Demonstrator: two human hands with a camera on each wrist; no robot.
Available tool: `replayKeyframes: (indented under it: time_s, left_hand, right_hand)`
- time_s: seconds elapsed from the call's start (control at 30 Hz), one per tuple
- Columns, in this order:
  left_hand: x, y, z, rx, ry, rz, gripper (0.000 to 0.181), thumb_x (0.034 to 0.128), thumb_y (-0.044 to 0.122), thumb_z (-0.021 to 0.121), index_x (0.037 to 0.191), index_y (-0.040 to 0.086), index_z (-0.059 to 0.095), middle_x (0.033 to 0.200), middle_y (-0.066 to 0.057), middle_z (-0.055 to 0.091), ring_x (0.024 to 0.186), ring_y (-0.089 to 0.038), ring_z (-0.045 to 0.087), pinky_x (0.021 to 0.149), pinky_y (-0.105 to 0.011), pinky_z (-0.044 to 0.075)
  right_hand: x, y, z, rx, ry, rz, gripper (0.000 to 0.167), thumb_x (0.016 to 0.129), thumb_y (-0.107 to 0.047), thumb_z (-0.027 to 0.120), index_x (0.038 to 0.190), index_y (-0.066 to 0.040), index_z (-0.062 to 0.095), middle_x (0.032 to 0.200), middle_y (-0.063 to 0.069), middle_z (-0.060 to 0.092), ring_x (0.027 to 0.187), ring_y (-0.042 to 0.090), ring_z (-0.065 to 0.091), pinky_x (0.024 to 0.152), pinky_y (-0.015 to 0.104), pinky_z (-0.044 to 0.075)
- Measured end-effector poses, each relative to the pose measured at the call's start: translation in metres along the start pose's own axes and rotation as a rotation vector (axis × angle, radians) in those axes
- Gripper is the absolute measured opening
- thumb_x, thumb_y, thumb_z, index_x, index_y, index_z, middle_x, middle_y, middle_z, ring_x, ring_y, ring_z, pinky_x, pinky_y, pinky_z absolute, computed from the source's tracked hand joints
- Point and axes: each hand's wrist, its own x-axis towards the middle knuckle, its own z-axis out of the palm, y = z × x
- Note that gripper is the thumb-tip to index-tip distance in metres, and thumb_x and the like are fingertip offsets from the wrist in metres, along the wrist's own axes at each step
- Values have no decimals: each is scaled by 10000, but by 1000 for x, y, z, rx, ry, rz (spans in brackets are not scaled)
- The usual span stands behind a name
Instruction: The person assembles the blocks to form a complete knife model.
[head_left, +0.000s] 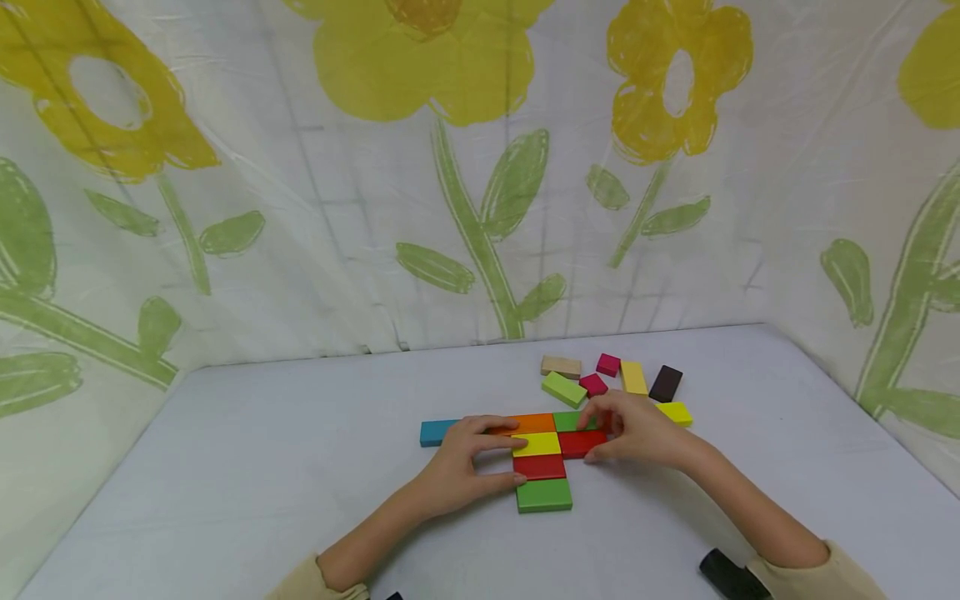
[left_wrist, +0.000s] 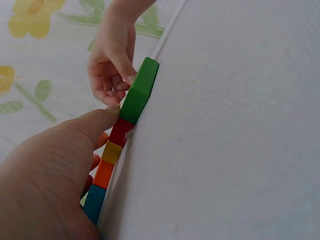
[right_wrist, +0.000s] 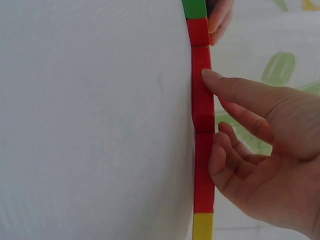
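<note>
Coloured flat blocks lie on the white table [head_left: 262,475], laid out right of its middle, well apart from the far edge. Rear row, left to right: blue block [head_left: 437,433], orange block [head_left: 534,424], rear green block [head_left: 566,421]; the left hand [head_left: 465,467] hides the joint between blue and orange in the head view. Ahead of this row, toward the near side of the table: yellow block [head_left: 537,445] with the right-hand red block [head_left: 581,444] end to end beside it, then the lower red block [head_left: 540,467], then the front green block [head_left: 544,495]. Long sides meet, apparently so that each block squares its neighbour.

Left hand: extended, spread wide, nothing enclosed. Fingers rest on the orange and yellow blocks; the thumb touches near the left end of the lower red block. Probable function: to keep the layout from sliding.

Right hand [head_left: 637,429]: narrow span, fingers bent. The thumb bears on the near edge of the right-hand red block, the forefinger on its far side by the rear green block. It appears to pinch the block, probably to seat it against the yellow one.

Spare blocks [head_left: 564,389] lie loose toward the table's far edge, nearer its far right corner than its left, presumably to leave working room.

Markings: no brand, label or writing is legible; the hanging sheet [head_left: 330,275] carries flower prints only.
</note>
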Motion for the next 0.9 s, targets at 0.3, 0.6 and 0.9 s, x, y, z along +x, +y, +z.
replayKeyframes:
  time_s: [0.3, 0.6, 0.9]
  left_hand:
    - [0, 1, -1, -6, -9, -28, 422, 926, 328, 821, 1321, 193, 760, 1489, -2, 598, 1411, -271, 461, 1163, -604, 349]
    - [-1, 1, -1, -6, -15, -42, 430, 923, 330, 822, 1327, 198, 757, 1496, 3, 592, 1421, -264, 449, 1167, -607, 346]
    - [0, 0, 0, -6, -7, -14, 418, 939, 340, 809, 1328, 197, 756, 1482, -19, 601, 1400, -285, 464, 1147, -612, 362]
  right_hand:
    - [-1, -1, -2, 19, -10, 19, 328, 824, -143, 908, 1079, -82, 710, 922, -10, 643, 731, 131, 558, 637, 221, 522]
    - [0, -1, -2, 26, -12, 17, 315, 828, -135, 904, 1068, -78, 708, 918, -10, 646, 713, 120, 564, 633, 219, 530]
    - [0, -2, -2, 20, -14, 21, 315, 827, -136, 905, 1068, -79, 711, 927, -10, 657, 719, 126, 564, 634, 219, 533]
